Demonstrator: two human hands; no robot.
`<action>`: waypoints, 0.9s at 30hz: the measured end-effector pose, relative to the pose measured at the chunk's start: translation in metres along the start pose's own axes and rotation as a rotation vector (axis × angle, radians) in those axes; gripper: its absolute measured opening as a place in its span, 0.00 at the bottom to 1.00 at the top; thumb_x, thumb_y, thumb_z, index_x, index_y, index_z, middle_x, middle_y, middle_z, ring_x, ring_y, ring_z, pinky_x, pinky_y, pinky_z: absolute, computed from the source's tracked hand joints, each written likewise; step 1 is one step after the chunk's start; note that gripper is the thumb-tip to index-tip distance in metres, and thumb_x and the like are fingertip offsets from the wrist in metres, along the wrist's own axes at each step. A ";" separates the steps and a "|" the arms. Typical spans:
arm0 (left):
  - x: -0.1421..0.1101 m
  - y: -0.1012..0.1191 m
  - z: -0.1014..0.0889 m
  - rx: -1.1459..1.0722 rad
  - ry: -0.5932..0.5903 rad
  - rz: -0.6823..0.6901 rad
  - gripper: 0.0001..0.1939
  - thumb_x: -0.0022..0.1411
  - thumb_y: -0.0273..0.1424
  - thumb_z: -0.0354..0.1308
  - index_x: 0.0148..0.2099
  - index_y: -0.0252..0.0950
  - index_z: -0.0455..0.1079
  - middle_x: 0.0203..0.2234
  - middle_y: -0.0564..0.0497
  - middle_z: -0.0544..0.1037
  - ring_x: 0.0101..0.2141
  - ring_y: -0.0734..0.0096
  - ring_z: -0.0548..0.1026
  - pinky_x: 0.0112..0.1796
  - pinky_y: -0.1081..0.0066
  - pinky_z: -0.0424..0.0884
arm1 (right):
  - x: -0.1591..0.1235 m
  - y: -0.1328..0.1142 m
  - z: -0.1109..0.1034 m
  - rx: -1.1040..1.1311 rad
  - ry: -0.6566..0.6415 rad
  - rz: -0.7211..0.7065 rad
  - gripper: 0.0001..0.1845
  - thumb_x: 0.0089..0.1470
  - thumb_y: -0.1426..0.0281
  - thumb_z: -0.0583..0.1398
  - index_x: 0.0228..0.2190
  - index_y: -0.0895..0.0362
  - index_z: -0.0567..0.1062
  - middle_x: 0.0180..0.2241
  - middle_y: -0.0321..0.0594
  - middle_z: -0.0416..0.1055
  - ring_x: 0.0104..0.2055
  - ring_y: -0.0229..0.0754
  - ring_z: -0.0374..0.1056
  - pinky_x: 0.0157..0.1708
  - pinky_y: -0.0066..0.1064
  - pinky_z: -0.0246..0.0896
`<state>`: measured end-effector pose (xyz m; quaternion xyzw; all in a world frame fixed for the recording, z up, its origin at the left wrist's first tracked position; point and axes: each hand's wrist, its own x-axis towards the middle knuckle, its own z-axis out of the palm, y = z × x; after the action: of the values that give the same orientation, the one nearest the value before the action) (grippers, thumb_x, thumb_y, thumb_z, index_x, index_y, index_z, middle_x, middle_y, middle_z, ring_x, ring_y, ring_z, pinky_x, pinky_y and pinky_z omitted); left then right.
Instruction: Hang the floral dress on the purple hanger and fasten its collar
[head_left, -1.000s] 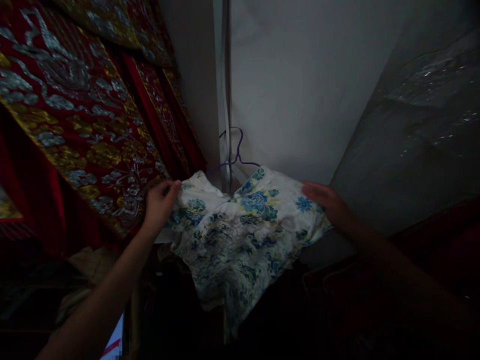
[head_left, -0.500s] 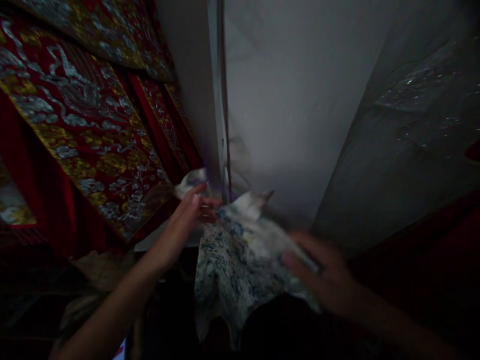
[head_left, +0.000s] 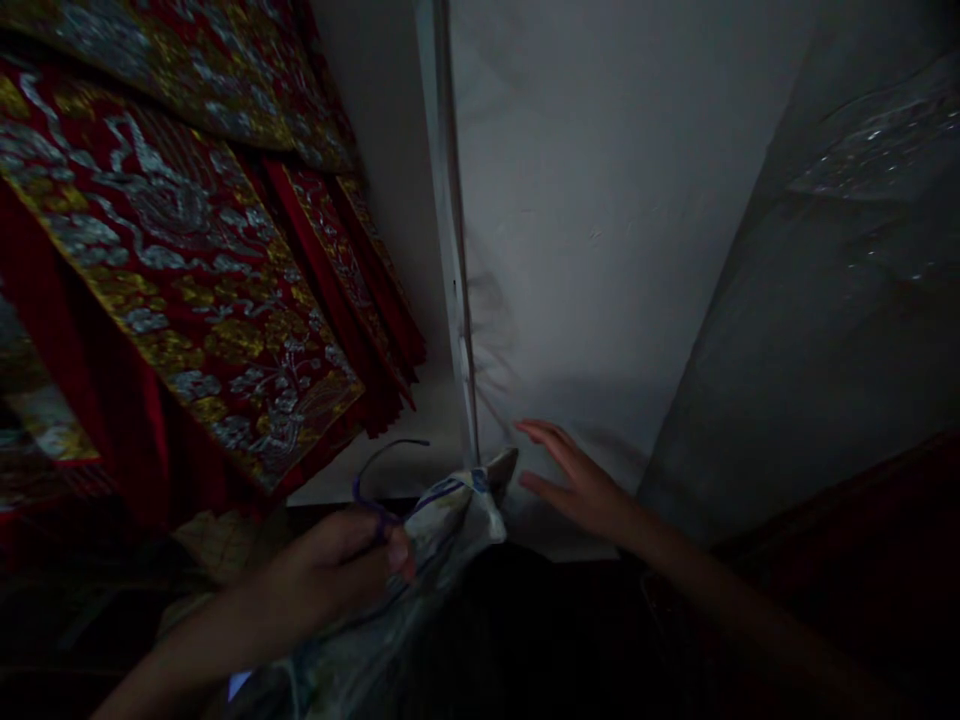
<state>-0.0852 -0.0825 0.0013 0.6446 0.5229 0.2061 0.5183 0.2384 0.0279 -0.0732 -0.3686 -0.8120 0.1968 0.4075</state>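
Note:
My left hand (head_left: 352, 560) is closed, with a thin purple cord (head_left: 360, 490) passing through its fingers and one loose end curling up. Beside and below it is a pale cloth (head_left: 431, 570) with blue-green mottling, hanging down toward the lower left. Its bunched upper end (head_left: 484, 495) lies at the foot of a narrow upright metal strip (head_left: 455, 250). More of the cord seems to run along the cloth's edge to this end. My right hand (head_left: 577, 480) is just right of the bunched end, fingers apart, holding nothing.
Red hangings (head_left: 225, 270) with gold and silver embroidery fill the left side. A pale wall (head_left: 600, 250) stands ahead, and a greyish sheet with shiny patches (head_left: 825, 280) is on the right. The bottom of the view is very dark.
The cloth has swung from spread between both hands to the lower left. My right hand has let go of it and opened; my left hand has moved lower and closed on the cord.

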 end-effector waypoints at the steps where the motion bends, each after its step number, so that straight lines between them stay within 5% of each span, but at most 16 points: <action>1: -0.001 0.002 -0.003 0.034 0.054 0.032 0.25 0.62 0.57 0.56 0.34 0.38 0.71 0.19 0.58 0.58 0.20 0.77 0.51 0.20 0.73 0.45 | 0.002 0.005 0.003 0.072 -0.037 0.032 0.25 0.61 0.57 0.60 0.57 0.52 0.70 0.59 0.50 0.69 0.61 0.52 0.66 0.60 0.47 0.62; 4: 0.002 0.012 -0.014 0.104 0.177 0.107 0.26 0.62 0.56 0.55 0.31 0.38 0.71 0.18 0.57 0.59 0.20 0.76 0.54 0.21 0.74 0.49 | 0.004 0.007 0.002 0.310 -0.189 0.159 0.22 0.62 0.50 0.57 0.38 0.57 0.76 0.36 0.42 0.77 0.40 0.45 0.74 0.41 0.36 0.70; 7: 0.014 0.017 -0.026 0.177 0.367 0.230 0.22 0.62 0.52 0.58 0.29 0.38 0.70 0.19 0.56 0.64 0.21 0.75 0.61 0.22 0.74 0.55 | 0.005 -0.010 -0.010 0.426 -0.199 0.269 0.28 0.57 0.44 0.59 0.24 0.57 0.72 0.22 0.34 0.68 0.26 0.38 0.67 0.28 0.29 0.64; 10: 0.030 0.015 -0.029 0.075 0.666 0.412 0.16 0.60 0.46 0.62 0.41 0.40 0.72 0.25 0.54 0.74 0.26 0.69 0.72 0.26 0.72 0.66 | 0.015 -0.032 -0.027 0.559 0.038 0.385 0.27 0.51 0.44 0.64 0.25 0.55 0.72 0.22 0.35 0.69 0.24 0.39 0.67 0.25 0.29 0.64; 12: 0.037 0.008 -0.020 -0.002 0.908 0.579 0.18 0.62 0.42 0.62 0.52 0.41 0.69 0.39 0.48 0.79 0.39 0.61 0.78 0.39 0.65 0.75 | 0.031 -0.043 -0.039 0.639 0.270 0.436 0.25 0.47 0.45 0.67 0.27 0.54 0.72 0.23 0.37 0.72 0.25 0.41 0.70 0.25 0.31 0.67; 14: 0.040 -0.002 -0.004 0.031 1.168 0.775 0.16 0.65 0.38 0.60 0.54 0.43 0.68 0.52 0.45 0.75 0.53 0.57 0.74 0.53 0.58 0.71 | 0.054 -0.048 -0.048 0.672 0.428 0.430 0.23 0.46 0.47 0.69 0.28 0.53 0.72 0.24 0.39 0.74 0.26 0.44 0.73 0.26 0.33 0.69; 16: 0.041 -0.015 0.016 0.150 1.307 0.911 0.12 0.66 0.34 0.59 0.51 0.45 0.69 0.50 0.47 0.73 0.55 0.57 0.72 0.57 0.55 0.67 | 0.081 -0.046 -0.055 0.699 0.507 0.380 0.23 0.47 0.48 0.68 0.28 0.53 0.72 0.24 0.39 0.75 0.28 0.46 0.76 0.26 0.33 0.71; 18: 0.045 -0.026 0.035 0.264 1.240 0.943 0.12 0.67 0.30 0.57 0.52 0.46 0.68 0.42 0.49 0.74 0.47 0.60 0.75 0.53 0.56 0.70 | 0.104 -0.040 -0.058 0.759 0.576 0.324 0.22 0.50 0.49 0.67 0.27 0.53 0.71 0.23 0.38 0.75 0.30 0.47 0.77 0.27 0.33 0.73; 21: 0.063 -0.035 0.056 0.302 0.867 0.794 0.21 0.70 0.29 0.53 0.63 0.44 0.61 0.36 0.51 0.75 0.39 0.65 0.76 0.45 0.63 0.73 | 0.120 -0.029 -0.060 0.875 0.706 0.251 0.20 0.52 0.52 0.67 0.25 0.53 0.71 0.20 0.35 0.74 0.30 0.46 0.78 0.29 0.33 0.74; 24: 0.089 -0.034 0.066 0.279 0.535 0.582 0.30 0.71 0.30 0.51 0.72 0.43 0.50 0.33 0.52 0.75 0.34 0.68 0.76 0.40 0.68 0.72 | 0.105 -0.019 -0.058 0.944 0.769 0.219 0.15 0.54 0.56 0.66 0.27 0.53 0.73 0.21 0.35 0.74 0.31 0.46 0.78 0.31 0.34 0.75; 27: 0.112 -0.034 0.070 0.329 0.435 0.434 0.32 0.69 0.28 0.51 0.73 0.44 0.50 0.32 0.53 0.76 0.30 0.68 0.75 0.35 0.70 0.69 | 0.074 -0.009 -0.054 0.961 0.752 0.298 0.14 0.53 0.57 0.67 0.27 0.54 0.75 0.21 0.37 0.74 0.32 0.47 0.79 0.32 0.35 0.76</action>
<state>-0.0030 -0.0178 -0.0858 0.7564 0.4982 0.3571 0.2281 0.2487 0.0796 0.0022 -0.2975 -0.3738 0.4516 0.7535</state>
